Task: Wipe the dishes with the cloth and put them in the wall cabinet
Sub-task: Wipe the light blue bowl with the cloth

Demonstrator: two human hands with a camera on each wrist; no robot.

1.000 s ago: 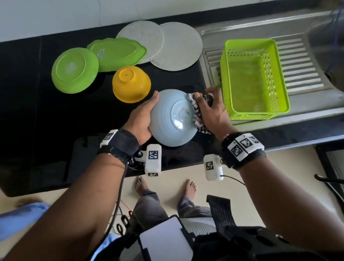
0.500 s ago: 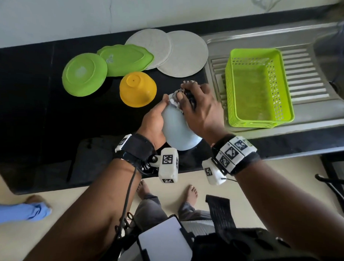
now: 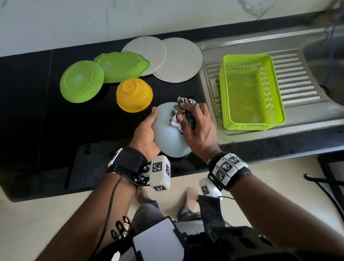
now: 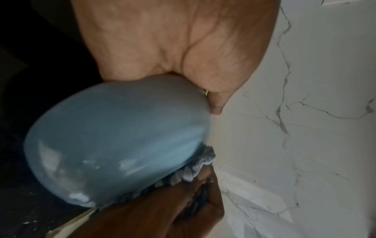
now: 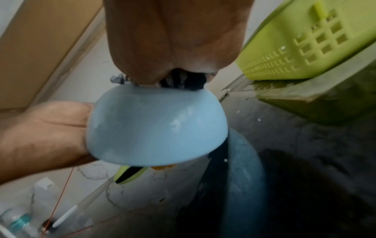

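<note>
A pale blue bowl (image 3: pixel 167 136) is held tilted above the black counter near its front edge. My left hand (image 3: pixel 146 133) grips its left side, thumb up along the rim. My right hand (image 3: pixel 198 129) holds a crumpled black-and-white checked cloth (image 3: pixel 178 112) and presses it into the bowl's upper right rim. The left wrist view shows the bowl's (image 4: pixel 114 145) outer wall with the cloth (image 4: pixel 195 170) bunched at its edge. In the right wrist view the bowl (image 5: pixel 156 128) fills the middle, and the cloth (image 5: pixel 179 80) is mostly hidden under my palm.
On the counter behind lie an upside-down yellow bowl (image 3: pixel 134 95), a round green plate (image 3: pixel 81 81), a leaf-shaped green dish (image 3: pixel 124 66) and two grey round plates (image 3: pixel 176 60). A lime basket (image 3: pixel 251 92) stands on the steel drainboard (image 3: pixel 301 75) at the right, beside the sink.
The bowl has turned from bottom-facing-me to edge-on, and my right hand has brought the cloth from its right side up over its rim. The view has shifted a little.
</note>
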